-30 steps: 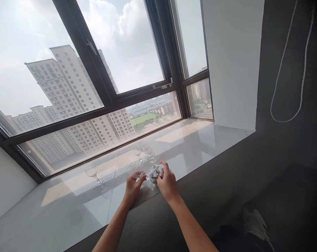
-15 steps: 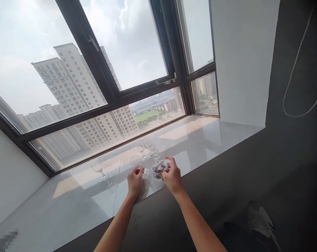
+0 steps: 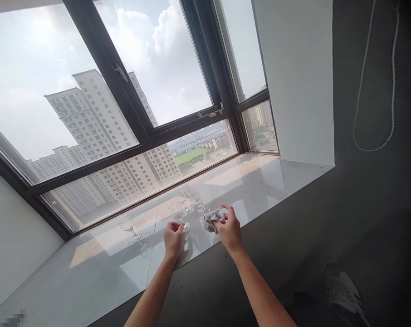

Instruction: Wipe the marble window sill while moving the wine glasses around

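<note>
My left hand (image 3: 173, 236) is closed, thumb and fingers pinched at the stem and foot of a clear wine glass (image 3: 185, 226). That glass stands near the front edge of the glossy window sill (image 3: 130, 268); my fingers partly hide it. To its right, my right hand (image 3: 231, 229) grips a crumpled grey cloth (image 3: 212, 221) just above the sill, index finger raised. The cloth is apart from the glass. Behind both hands are more wine glasses (image 3: 186, 210), close together and hard to separate. Another wine glass (image 3: 134, 236) stands alone to the left.
Dark-framed windows (image 3: 144, 141) rise behind the sill, with tall buildings outside. A white wall (image 3: 299, 81) closes the right end. A beaded blind cord (image 3: 392, 91) hangs at the far right. The sill's front edge drops to a dark front panel (image 3: 198, 290).
My right hand has shifted a little to the right with the cloth, widening the gap to the glass. My left hand stays at the glass. The camera view has tilted slightly.
</note>
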A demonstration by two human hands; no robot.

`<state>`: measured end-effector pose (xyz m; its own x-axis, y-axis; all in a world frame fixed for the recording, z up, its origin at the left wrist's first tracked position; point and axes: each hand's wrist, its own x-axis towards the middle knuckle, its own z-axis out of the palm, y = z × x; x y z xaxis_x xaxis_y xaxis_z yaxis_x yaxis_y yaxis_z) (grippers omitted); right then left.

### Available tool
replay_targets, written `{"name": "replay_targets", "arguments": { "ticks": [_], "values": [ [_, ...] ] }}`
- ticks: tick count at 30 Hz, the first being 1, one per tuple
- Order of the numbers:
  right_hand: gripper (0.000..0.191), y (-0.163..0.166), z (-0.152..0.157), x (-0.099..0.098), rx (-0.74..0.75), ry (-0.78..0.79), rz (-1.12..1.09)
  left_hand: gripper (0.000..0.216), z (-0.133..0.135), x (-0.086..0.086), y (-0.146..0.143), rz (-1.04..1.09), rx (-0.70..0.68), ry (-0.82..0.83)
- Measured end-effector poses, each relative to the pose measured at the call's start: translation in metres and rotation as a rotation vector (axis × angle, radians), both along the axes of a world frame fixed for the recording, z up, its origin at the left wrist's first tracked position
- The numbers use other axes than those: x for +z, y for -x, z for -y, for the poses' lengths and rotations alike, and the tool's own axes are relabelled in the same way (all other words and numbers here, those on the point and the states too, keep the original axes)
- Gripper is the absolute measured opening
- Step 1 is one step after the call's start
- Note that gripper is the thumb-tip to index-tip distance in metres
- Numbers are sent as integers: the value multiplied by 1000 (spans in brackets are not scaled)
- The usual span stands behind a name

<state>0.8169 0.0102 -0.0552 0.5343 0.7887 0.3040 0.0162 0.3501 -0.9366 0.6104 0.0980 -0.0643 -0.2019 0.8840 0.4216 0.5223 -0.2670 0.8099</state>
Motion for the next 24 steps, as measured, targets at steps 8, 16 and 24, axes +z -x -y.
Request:
{"name": "replay_targets", "arguments": {
  "ticks": [8,16,24],
  "values": [
    [52,-1,1,1,-2,19,8,30,2,2,0,-225,-113,83],
    [50,-1,1,1,-13,22,0,41,3,-1,-13,-702,-195,126],
    [51,-1,-1,-1,-25,22,0,52,9,-3,-22,-865,-281,190]
  ]
}}
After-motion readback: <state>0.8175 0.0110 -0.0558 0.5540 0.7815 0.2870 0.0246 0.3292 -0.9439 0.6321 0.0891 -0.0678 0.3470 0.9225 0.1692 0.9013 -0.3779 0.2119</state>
